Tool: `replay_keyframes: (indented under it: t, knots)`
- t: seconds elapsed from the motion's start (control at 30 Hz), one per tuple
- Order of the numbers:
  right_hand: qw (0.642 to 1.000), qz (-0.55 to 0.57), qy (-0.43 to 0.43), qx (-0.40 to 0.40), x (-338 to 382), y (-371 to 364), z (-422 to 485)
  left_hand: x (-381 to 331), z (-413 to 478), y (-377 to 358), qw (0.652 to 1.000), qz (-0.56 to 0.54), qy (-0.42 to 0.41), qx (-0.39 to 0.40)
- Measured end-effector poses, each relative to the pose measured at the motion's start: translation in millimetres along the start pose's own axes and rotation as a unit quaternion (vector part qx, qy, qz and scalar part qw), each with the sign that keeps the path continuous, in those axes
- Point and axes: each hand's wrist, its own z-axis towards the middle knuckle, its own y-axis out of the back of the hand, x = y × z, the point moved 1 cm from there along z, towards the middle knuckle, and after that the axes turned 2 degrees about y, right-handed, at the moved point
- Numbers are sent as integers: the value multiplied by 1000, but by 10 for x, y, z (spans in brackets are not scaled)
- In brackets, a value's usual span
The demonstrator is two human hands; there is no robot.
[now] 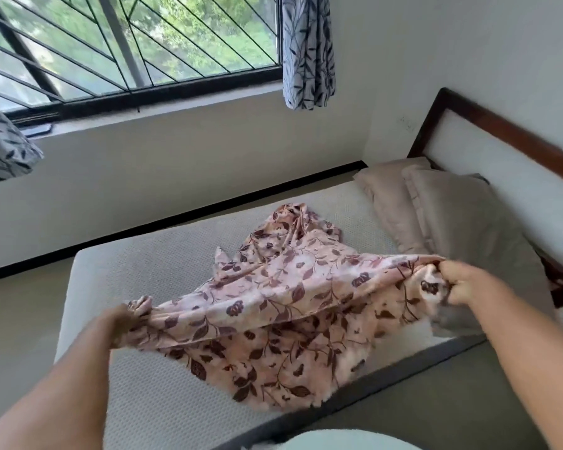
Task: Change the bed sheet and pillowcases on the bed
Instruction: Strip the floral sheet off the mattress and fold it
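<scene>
**Floral sheet held over bare mattress**

Head view: both hands grip one edge of the pink floral sheet (273,303). The left hand (124,323) bunches one end, and the right hand (462,284) pinches the other. The sheet's far part lies crumpled on the mattress (143,254). Two beige pillows (452,216) rest against the headboard (517,138), under the window (127,43).

The floral sheet (273,303) is noted as thin, soft cloth with a faint sheen. The bare mattress (150,264) is covered in matt, dimpled fabric. The pillows (462,222) are cased in plain matt cloth. The headboard (501,131) is framed in dark, smooth wood.
</scene>
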Motion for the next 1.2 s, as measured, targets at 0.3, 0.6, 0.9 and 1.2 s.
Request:
replay_keyframes:
  t: [0.3,0.6,0.9,1.2]
  knots:
    - [967,220,120,36,-155,183,-612,17,-515,-331,816,-577,11,13]
    - [878,-400,80,-250,-501,1006,-82,752,-252,-421,957,-270,19,-106]
    - [983,125,-56,-125,-591,799,206,543,-136,-555,900,-409,117,-95]
    - [871,420,250,44,1191,-136,108,-664,563,502,713,-698,-66,-12]
